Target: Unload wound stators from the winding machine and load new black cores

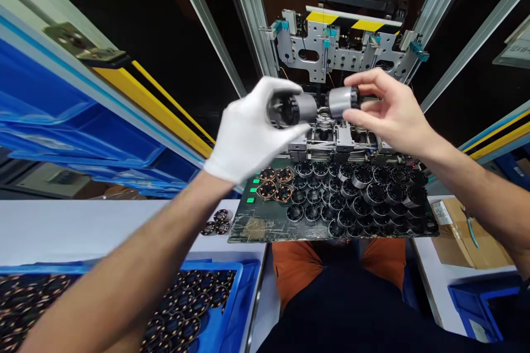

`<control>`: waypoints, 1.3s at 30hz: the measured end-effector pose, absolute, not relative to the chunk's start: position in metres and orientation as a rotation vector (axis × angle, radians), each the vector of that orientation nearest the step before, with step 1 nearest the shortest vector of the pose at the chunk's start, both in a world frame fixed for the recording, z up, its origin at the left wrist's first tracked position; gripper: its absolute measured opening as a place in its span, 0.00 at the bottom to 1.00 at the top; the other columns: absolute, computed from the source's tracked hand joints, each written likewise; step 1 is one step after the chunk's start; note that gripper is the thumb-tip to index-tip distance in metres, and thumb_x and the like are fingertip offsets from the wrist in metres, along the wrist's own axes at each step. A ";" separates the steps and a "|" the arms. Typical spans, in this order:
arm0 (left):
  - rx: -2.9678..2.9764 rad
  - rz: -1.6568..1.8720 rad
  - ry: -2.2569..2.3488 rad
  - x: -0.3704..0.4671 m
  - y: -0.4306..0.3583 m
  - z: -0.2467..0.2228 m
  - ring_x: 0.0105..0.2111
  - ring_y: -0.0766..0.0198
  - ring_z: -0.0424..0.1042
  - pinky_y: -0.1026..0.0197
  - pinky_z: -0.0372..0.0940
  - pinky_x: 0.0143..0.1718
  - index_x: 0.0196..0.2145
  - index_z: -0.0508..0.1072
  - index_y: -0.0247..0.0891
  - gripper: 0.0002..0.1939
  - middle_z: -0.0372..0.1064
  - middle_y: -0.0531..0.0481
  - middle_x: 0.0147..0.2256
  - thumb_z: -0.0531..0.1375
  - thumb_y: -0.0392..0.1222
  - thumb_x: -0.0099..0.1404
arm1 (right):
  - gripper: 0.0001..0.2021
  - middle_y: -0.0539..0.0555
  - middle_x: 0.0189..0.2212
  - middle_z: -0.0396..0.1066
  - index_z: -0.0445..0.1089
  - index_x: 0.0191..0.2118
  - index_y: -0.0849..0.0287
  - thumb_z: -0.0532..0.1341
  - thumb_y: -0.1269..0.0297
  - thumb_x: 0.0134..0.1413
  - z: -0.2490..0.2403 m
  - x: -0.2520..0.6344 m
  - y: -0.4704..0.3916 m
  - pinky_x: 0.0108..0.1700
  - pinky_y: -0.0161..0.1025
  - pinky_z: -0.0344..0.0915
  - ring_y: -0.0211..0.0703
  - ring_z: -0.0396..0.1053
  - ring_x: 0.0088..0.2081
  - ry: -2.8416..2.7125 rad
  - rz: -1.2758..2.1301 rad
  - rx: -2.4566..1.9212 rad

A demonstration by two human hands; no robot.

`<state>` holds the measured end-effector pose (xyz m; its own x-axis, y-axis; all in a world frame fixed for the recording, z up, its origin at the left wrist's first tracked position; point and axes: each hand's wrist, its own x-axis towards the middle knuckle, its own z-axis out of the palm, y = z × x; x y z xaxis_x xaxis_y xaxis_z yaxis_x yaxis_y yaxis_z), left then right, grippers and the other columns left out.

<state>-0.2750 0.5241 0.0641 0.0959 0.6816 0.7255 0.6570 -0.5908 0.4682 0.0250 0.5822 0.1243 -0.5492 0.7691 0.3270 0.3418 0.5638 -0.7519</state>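
Note:
My left hand [252, 129], in a white glove, curves its thumb and fingers around a grey metal stator core [305, 108] with black toothed ends. Deeper in that palm a dark, blurred part shows; whether it is a second core I cannot tell. Bare, my right hand [387, 107] pinches another stator core [342, 102] by its black end, its axis lying sideways. The two cores face each other with a small gap, above the metal fixture [325, 121] of a machine. Below them, several black-ended stator cores [312, 212] stand on a dark board [256, 229], some stacked.
Copper-wound stators [267, 190] sit on the board's left beside green buttons [251, 200]. A blue tray [236, 281] of wound stators lies lower left. A cardboard box [455, 231] with pliers [472, 231] is at right. A striped machine head [351, 22] and metal posts rise behind.

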 end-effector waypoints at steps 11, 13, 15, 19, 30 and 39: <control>2.171 0.852 1.992 -0.362 0.708 0.003 0.57 0.45 0.82 0.40 0.76 0.68 0.63 0.87 0.35 0.35 0.84 0.45 0.56 0.81 0.41 0.58 | 0.31 0.66 0.65 0.78 0.78 0.74 0.62 0.78 0.61 0.71 0.046 -0.063 0.751 0.69 0.69 0.76 0.75 0.78 0.67 -2.734 -0.134 -1.417; 2.135 0.819 1.974 -0.366 0.713 -0.007 0.58 0.40 0.84 0.39 0.77 0.67 0.62 0.89 0.37 0.36 0.85 0.45 0.55 0.81 0.41 0.54 | 0.31 0.66 0.65 0.78 0.78 0.74 0.63 0.78 0.63 0.70 0.040 -0.067 0.750 0.69 0.70 0.75 0.76 0.78 0.66 -2.767 -0.164 -1.426; 2.183 0.764 1.976 -0.368 0.715 -0.011 0.56 0.42 0.84 0.39 0.77 0.66 0.60 0.90 0.41 0.35 0.86 0.48 0.53 0.80 0.43 0.53 | 0.32 0.67 0.65 0.79 0.78 0.74 0.64 0.79 0.65 0.68 0.041 -0.069 0.747 0.70 0.71 0.75 0.77 0.78 0.67 -2.777 -0.141 -1.434; 2.295 0.526 1.993 -0.370 0.719 -0.003 0.52 0.55 0.81 0.45 0.77 0.65 0.61 0.89 0.45 0.31 0.85 0.56 0.54 0.82 0.44 0.60 | 0.34 0.67 0.64 0.80 0.81 0.72 0.66 0.83 0.67 0.62 0.046 -0.070 0.753 0.74 0.68 0.73 0.74 0.77 0.69 -2.797 0.025 -1.409; 2.273 -0.020 2.031 -0.363 0.744 0.029 0.38 0.63 0.67 0.43 0.78 0.65 0.68 0.85 0.55 0.36 0.82 0.56 0.49 0.86 0.39 0.65 | 0.30 0.58 0.47 0.84 0.90 0.61 0.56 0.88 0.62 0.53 0.048 -0.072 0.828 0.63 0.60 0.78 0.62 0.83 0.53 -2.999 0.181 -1.191; 2.342 -0.051 2.045 -0.365 0.749 0.021 0.46 0.52 0.80 0.38 0.80 0.62 0.69 0.85 0.53 0.40 0.85 0.52 0.51 0.87 0.46 0.61 | 0.36 0.68 0.61 0.82 0.81 0.74 0.66 0.83 0.64 0.64 0.045 -0.076 0.795 0.67 0.64 0.77 0.73 0.81 0.63 -3.018 -0.047 -1.304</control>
